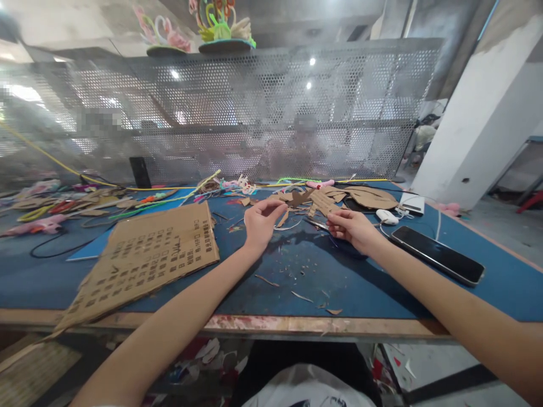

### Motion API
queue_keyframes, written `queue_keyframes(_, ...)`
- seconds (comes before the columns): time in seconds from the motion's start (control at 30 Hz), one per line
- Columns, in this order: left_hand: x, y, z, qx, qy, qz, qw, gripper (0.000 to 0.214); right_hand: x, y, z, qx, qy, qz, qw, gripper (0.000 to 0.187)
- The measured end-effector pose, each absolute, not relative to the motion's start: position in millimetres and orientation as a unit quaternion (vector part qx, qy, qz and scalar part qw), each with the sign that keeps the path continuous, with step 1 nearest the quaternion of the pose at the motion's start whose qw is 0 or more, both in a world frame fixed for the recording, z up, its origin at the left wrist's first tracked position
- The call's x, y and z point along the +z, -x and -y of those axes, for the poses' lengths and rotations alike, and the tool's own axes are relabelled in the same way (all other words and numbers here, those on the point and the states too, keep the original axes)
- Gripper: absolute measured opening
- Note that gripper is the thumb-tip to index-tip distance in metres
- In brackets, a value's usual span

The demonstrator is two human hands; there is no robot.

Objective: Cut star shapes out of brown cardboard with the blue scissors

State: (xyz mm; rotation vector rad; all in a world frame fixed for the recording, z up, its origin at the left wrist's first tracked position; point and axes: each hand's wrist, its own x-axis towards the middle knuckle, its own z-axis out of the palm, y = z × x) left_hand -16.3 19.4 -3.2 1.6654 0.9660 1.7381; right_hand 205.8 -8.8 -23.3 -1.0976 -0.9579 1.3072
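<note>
My left hand [262,225] is above the middle of the table, thumb and forefinger pinched on the edge of a small dark brown cardboard cutout [300,198]. My right hand [350,229] pinches the lower corner of a lighter corrugated cardboard piece [323,202]. The two pieces are close together between my hands; whether they touch I cannot tell. Below my right hand shows a pair of scissors [316,223], blades pointing left, its dark handles partly hidden. More cardboard scraps lie behind the fingers.
A large printed cardboard sheet [155,254] overhangs the front edge at left. A phone [436,254], a white earphone case [387,216] and cables lie right. A pink glue gun [38,226] is far left. Behind stands a perforated metal screen [254,107] with pipe-cleaner decorations [223,31] on top.
</note>
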Motion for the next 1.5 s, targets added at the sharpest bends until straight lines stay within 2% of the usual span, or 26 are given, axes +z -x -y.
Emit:
queue_keyframes(0.2, -8, 24, -36, 0.693, -0.535, -0.363, 0.318, 0.022, -23, -208, 7, 0.546, 0.465, 0.382, 0.582, 0.023)
queue_keyframes(0.4, -10, 25, -40, 0.688, -0.43, -0.349, 0.469, 0.033, -20, -207, 7, 0.581, 0.407, 0.313, 0.631, 0.025)
queue_keyframes(0.57, -8, 9, -20, 0.657, -0.404, -0.304, 0.559, 0.041, -23, -191, 15, 0.636, 0.36, 0.321, 0.602, 0.03)
queue_keyframes(0.83, -16, -7, -5, 0.621, -0.57, -0.301, 0.446, 0.025, -33, -169, 28, 0.651, 0.355, 0.378, 0.554, 0.035)
queue_keyframes(1.03, -15, -3, -8, 0.623, -0.586, -0.28, 0.436, 0.022, -28, -169, 30, 0.628, 0.365, 0.434, 0.532, 0.03)
queue_keyframes(1.27, -13, 3, -13, 0.588, -0.629, -0.287, 0.42, 0.02, -29, -169, 32, 0.576, 0.399, 0.466, 0.54, 0.05)
queue_keyframes(1.5, -16, 4, -16, 0.597, -0.617, -0.301, 0.416, 0.021, -26, -168, 32, 0.571, 0.38, 0.465, 0.559, 0.047)
